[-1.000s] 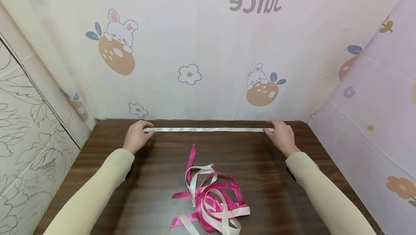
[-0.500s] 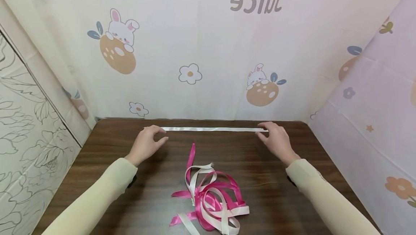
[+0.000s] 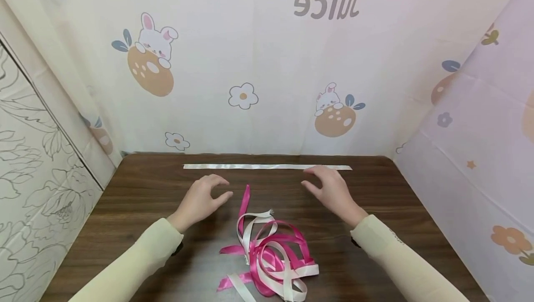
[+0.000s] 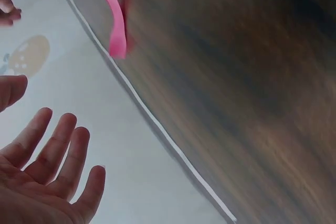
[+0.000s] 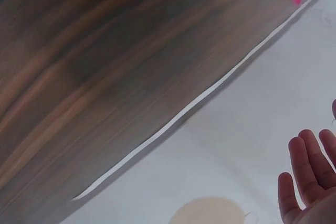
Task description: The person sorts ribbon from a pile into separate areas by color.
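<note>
Pale cloth (image 3: 283,51) printed with rabbits on orange fruits, flowers and a mirrored "Juice" rises behind a dark wood-grain counter (image 3: 137,186). To the left of the ribbon heap, a white panel (image 3: 33,176) with black line-drawn flowers stands beyond the counter's side; to the heap's right hangs more printed cloth (image 3: 479,153), tinged pink.

The ribbon heap (image 3: 273,260), pink and cream strands looped together, lies on the near part of the counter. One pink tail (image 3: 245,204) runs from it toward the far edge. Beyond the heap, a white ribbon strip (image 3: 246,166) lies nearly straight along that edge.

Left of the heap and farther out, the left hand (image 3: 202,197) hovers with its fingers gently bent and its thumb apart from them. Right of the heap, the right hand (image 3: 331,193) hangs in the same way, fingertips and thumb spread; its fingers overlap the strip in the head view, but the right wrist view shows a gap between them. Cream sleeves (image 3: 129,262) cover both forearms.
</note>
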`<state>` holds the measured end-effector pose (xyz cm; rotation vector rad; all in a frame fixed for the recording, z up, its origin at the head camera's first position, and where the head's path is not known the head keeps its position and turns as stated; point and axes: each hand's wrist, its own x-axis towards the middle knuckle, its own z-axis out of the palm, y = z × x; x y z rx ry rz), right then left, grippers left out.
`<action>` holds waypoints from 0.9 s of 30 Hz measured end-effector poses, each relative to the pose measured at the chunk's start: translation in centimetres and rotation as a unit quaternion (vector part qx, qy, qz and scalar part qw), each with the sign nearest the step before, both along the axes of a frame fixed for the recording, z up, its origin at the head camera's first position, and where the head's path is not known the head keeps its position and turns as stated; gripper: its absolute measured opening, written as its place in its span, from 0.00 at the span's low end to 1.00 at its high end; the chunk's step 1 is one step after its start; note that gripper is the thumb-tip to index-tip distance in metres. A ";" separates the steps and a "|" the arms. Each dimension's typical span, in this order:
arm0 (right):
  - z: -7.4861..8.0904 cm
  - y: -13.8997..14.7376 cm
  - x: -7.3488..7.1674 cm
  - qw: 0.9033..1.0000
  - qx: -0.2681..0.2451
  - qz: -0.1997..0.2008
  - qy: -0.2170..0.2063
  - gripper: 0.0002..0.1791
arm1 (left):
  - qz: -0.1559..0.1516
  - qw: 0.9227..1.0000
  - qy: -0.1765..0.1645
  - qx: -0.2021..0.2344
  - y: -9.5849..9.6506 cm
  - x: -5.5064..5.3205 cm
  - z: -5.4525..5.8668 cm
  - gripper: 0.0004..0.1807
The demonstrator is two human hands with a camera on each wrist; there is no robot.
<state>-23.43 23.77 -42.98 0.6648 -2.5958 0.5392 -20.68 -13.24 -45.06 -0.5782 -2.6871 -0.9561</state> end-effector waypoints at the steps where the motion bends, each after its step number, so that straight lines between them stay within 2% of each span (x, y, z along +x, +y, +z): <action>1: -0.1 -0.3 0.2 1.000 0.001 0.007 -0.002 0.18 | -0.002 1.000 -0.003 -0.002 0.2 0.2 -0.1 0.16; 8: -0.4 -2.2 1.1 0.999 0.008 0.039 -0.021 0.19 | -0.013 1.000 -0.021 -0.015 1.6 1.3 -0.4 0.18; 13: -0.8 -3.4 1.5 0.998 0.012 0.058 -0.016 0.20 | -0.015 0.999 -0.037 -0.019 2.2 1.7 -0.8 0.18; 17: -1.3 -4.2 1.9 0.997 0.022 0.072 -0.023 0.20 | -0.027 0.998 -0.044 -0.020 2.7 2.0 -1.2 0.17; 22: -1.9 -5.4 2.4 0.994 0.042 0.089 -0.046 0.20 | -0.050 0.998 -0.044 -0.023 3.2 2.2 -1.9 0.17; 27: -2.2 -6.6 2.8 0.988 0.063 0.110 -0.091 0.20 | -0.073 0.995 -0.058 -0.021 3.6 2.2 -2.3 0.16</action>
